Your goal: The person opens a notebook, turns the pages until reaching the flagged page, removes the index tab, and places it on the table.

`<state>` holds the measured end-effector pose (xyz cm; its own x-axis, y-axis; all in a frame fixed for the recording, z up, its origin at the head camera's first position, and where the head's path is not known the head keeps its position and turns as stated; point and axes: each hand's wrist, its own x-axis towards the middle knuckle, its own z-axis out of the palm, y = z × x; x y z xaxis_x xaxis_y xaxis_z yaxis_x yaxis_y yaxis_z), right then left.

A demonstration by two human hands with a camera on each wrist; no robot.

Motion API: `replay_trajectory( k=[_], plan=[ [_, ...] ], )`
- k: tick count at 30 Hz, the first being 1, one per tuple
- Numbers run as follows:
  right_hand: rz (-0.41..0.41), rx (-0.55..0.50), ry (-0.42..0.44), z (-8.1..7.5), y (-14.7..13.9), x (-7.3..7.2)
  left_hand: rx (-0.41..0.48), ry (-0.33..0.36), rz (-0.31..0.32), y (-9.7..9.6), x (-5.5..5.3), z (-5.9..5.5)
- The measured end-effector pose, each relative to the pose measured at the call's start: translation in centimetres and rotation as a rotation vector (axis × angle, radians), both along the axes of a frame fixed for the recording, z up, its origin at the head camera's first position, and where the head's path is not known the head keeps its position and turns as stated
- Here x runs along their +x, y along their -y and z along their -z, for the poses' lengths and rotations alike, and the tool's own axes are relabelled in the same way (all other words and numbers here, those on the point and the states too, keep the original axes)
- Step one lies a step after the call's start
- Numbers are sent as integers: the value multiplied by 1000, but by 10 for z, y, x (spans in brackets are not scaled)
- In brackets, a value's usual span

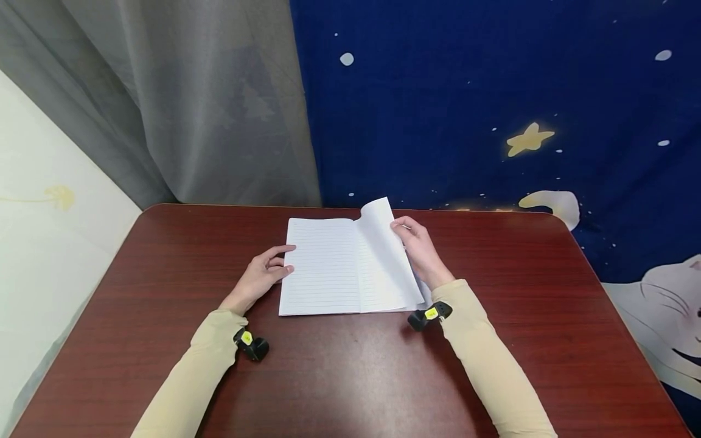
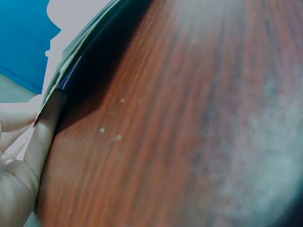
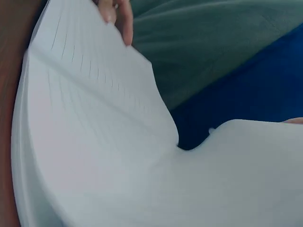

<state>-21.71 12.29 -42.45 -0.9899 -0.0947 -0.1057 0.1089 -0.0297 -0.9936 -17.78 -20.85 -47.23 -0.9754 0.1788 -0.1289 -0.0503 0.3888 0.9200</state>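
An open notebook [image 1: 322, 267] with lined white pages lies on the table. My left hand [image 1: 257, 277] grips its left edge, thumb and fingers at the margin; in the left wrist view the left hand [image 2: 21, 175] is at the edge, with shadow under the cover. At the upper right, my right hand [image 1: 418, 246] pinches a lifted page [image 1: 386, 255] by its outer edge. That page curls up from the spine, its top corner standing above the notebook. In the right wrist view the raised page [image 3: 227, 175] hides most of the right hand.
The notebook rests near the far edge of a dark red-brown wooden table [image 1: 350, 377]. Behind it hang a grey curtain [image 1: 219, 109] and a dark blue cloth [image 1: 427, 109] with stars. Each wrist wears a small black camera, such as the left one [image 1: 252, 345].
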Motion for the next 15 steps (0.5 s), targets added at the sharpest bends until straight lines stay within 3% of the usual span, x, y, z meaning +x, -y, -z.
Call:
replay_trajectory(
  k=[5, 9, 15],
  plan=[
    [-8, -126, 43, 4, 14, 1, 2, 0, -1, 0, 0, 0],
    [-62, -239, 69, 2, 23, 6, 4, 5, -4, -1, 1, -1],
    [-96, -373, 62, 3, 40, 10, 15, 7, -1, -1, 1, -3]
  ],
)
